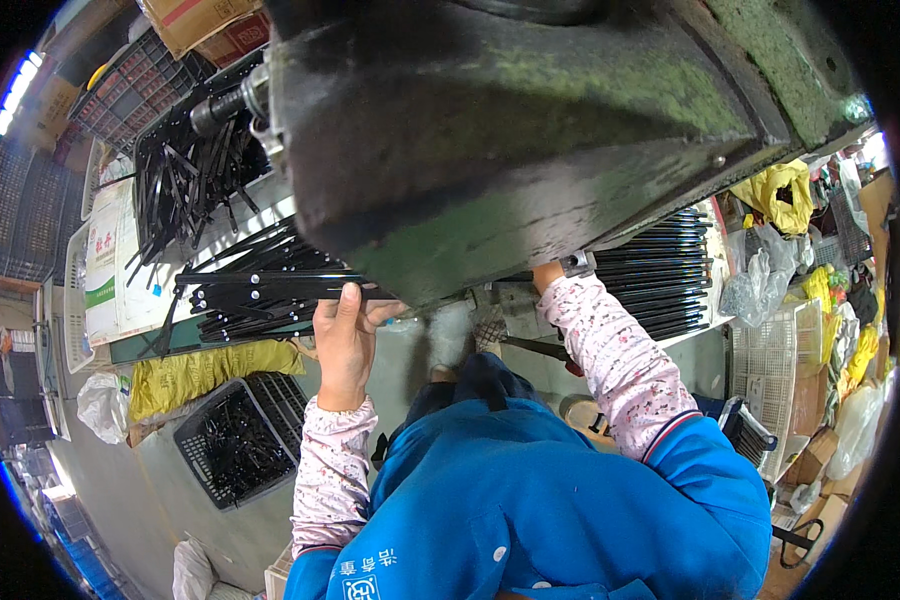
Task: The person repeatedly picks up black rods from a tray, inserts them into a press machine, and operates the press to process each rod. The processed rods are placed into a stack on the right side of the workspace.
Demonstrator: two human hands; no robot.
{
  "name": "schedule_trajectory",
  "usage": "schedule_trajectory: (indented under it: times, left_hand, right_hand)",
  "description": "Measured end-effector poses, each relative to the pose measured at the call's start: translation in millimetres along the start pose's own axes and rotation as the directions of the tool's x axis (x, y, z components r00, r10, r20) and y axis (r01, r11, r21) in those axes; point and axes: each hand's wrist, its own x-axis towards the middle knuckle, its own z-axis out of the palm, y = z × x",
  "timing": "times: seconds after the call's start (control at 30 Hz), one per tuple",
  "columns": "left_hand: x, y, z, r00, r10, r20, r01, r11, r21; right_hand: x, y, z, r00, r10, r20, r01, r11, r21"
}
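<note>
A large green machine housing (495,165) hangs over the work area and hides part of both hands' surroundings. My left hand (349,330) holds a black bar (300,279), thumb on top, at the housing's lower left edge. More black strips with bright rivets (232,307) lie in a heap beyond it. My right hand (547,276) is mostly hidden behind the housing's lower edge; only the wrist area shows, beside a metal fitting (579,262). Black tubes (652,274) lie in a neat row to its right.
Loose black strips (187,180) fill a bin at upper left. A black crate of small dark parts (244,450) stands on the floor, near a yellow sack (210,375). At right are a white plastic basket (769,375) and plastic bags (761,289).
</note>
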Motion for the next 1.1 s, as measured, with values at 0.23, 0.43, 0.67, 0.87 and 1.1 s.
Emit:
schedule_trajectory:
  times: [0.23,0.43,0.67,0.87,1.1]
  left_hand:
    - [-1,-15,-17,1.0,0.0,0.025,0.003,0.989,-0.148]
    - [1,-12,-1,1.0,0.006,0.027,-0.005,0.998,-0.065]
    - [-3,-1,16,0.985,-0.059,-0.161,0.071,0.995,0.073]
    - [-6,-7,12,0.978,-0.094,-0.185,0.092,0.996,-0.021]
    - [-6,-10,8,0.988,-0.054,-0.146,0.061,0.997,0.046]
  right_hand:
    - [-8,-46,-69,0.968,-0.245,0.044,0.235,0.958,0.166]
    - [-27,-92,-98,0.919,-0.327,0.219,0.328,0.944,0.034]
    - [-38,-111,-74,0.833,-0.553,0.017,0.508,0.751,-0.422]
    - [-31,-120,-78,0.818,-0.575,-0.015,0.563,0.805,-0.185]
    - [-36,-111,-65,0.807,-0.573,-0.144,0.564,0.819,-0.101]
